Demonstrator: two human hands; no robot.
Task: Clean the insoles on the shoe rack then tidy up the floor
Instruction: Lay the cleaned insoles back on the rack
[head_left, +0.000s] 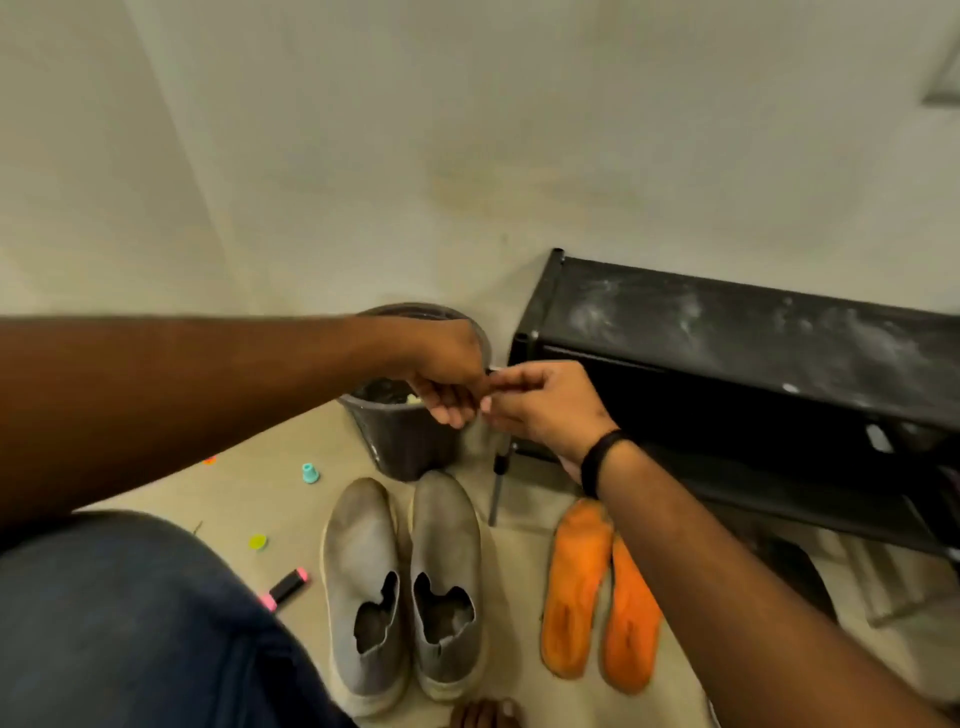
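Two orange insoles (576, 587) lie side by side on the floor in front of the black shoe rack (727, 332), whose dusty top shelf shows white smears. My left hand (447, 374) and my right hand (540, 405) meet fingertip to fingertip above a dark bin (410, 447). Both hands have curled fingers and pinch a small pale scrap (492, 370) between them; what it is stays too small to tell. A thin grey rod (500, 483) slants down just below my right hand; whether the hand holds it is unclear.
A pair of worn grey slip-on shoes (405, 597) stands left of the insoles. Scattered on the floor are a pink-tipped black marker (285, 587), a teal cap (310, 473), a yellow-green cap (257, 542) and an orange bit (209, 460). My jeans-clad knee (130, 623) fills the lower left.
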